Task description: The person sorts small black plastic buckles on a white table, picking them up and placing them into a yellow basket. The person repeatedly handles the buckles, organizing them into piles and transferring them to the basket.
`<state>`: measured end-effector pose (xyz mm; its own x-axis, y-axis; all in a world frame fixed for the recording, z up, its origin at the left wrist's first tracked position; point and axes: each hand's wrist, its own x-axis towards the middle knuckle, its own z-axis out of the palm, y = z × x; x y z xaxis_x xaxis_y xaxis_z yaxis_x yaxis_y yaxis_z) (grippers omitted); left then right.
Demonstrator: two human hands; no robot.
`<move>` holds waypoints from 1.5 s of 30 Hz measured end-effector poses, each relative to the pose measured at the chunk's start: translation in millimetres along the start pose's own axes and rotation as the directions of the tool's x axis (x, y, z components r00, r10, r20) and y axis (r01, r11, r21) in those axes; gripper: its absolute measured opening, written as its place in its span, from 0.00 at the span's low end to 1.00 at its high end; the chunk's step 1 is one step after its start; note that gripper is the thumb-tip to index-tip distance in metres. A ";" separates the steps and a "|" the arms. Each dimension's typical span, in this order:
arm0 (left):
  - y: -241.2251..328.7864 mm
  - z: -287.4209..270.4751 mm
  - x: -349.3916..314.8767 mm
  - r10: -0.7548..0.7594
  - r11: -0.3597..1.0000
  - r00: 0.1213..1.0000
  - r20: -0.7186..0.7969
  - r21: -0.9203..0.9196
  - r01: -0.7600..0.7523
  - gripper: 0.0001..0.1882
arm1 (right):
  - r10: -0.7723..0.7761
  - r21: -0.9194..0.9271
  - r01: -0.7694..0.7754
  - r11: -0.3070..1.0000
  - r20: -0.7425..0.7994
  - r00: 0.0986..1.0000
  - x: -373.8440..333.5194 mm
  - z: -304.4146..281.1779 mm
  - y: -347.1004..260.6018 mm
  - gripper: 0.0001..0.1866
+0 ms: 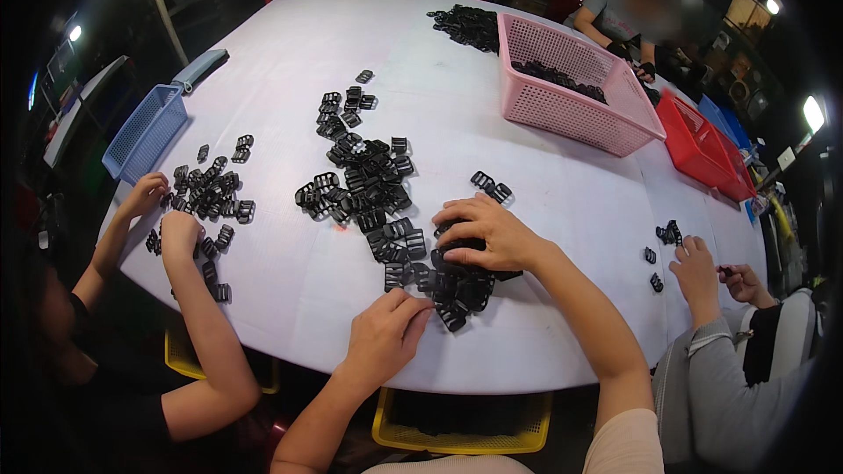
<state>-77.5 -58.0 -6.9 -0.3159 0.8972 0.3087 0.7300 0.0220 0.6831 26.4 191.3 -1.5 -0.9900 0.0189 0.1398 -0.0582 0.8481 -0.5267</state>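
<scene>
A heap of black plastic strap buckles [373,177] runs down the middle of the white table toward me. At its near right end, my right hand [496,235] is cupped over a cluster of buckles, with black pieces showing between its curved fingers and thumb. My left hand [384,341] rests at the table's near edge, just left of the same cluster. Its fingers are curled and pressed together; whatever sits in the fingertips is too small or hidden to name. Two loose buckles [491,186] lie just beyond my right hand.
A pink basket [571,114] holding black pieces stands far right, beside a red basket [702,154]. A blue basket [147,133] is at the left edge. Co-workers' hands [698,276] handle parts at both sides; yellow crates [461,449] sit under the near edge.
</scene>
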 end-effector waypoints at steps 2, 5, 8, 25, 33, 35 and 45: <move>3.7 4.8 0.5 0.061 0.997 0.998 -0.029 0.045 -0.060 0.08 | 0.024 -0.115 -0.028 0.993 -0.036 0.999 -28.9 -3.1 -14.6 0.10; 6.8 4.0 -6.1 0.007 0.999 1.000 -0.022 0.043 -0.006 0.06 | 0.159 -0.255 -0.180 0.950 -0.103 0.982 -67.0 -11.0 -31.1 0.10; 9.1 6.1 -11.3 -0.077 0.997 0.997 -0.023 -0.024 0.076 0.10 | 0.250 -0.318 -0.351 0.881 -0.317 0.915 -104.9 -15.7 -47.1 0.11; 17.1 25.5 9.8 0.273 0.920 0.961 -0.037 0.301 -0.250 0.21 | 0.270 -0.298 -0.525 0.797 -0.601 0.752 -151.7 52.5 -111.4 0.16; 48.7 12.2 -51.5 0.129 0.982 0.975 0.182 0.111 -0.150 0.27 | 0.197 -0.204 -0.365 0.908 -0.562 0.803 -116.9 65.4 -127.0 0.18; 45.6 12.5 -55.9 0.130 0.979 0.980 0.151 0.135 -0.151 0.26 | 0.150 -0.257 -0.328 0.909 -0.534 0.832 -107.3 65.2 -119.2 0.19; 35.9 15.9 -38.2 0.035 0.998 0.998 0.058 0.047 -0.037 0.21 | 0.166 -0.274 -0.327 0.905 -0.480 0.862 -101.8 69.1 -115.8 0.17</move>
<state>-29.6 -84.5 -4.6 -0.2546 0.9216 0.2929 0.7691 0.0094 0.6390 125.0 54.5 -12.7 -0.8010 0.4114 0.4349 0.3062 0.9058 -0.2928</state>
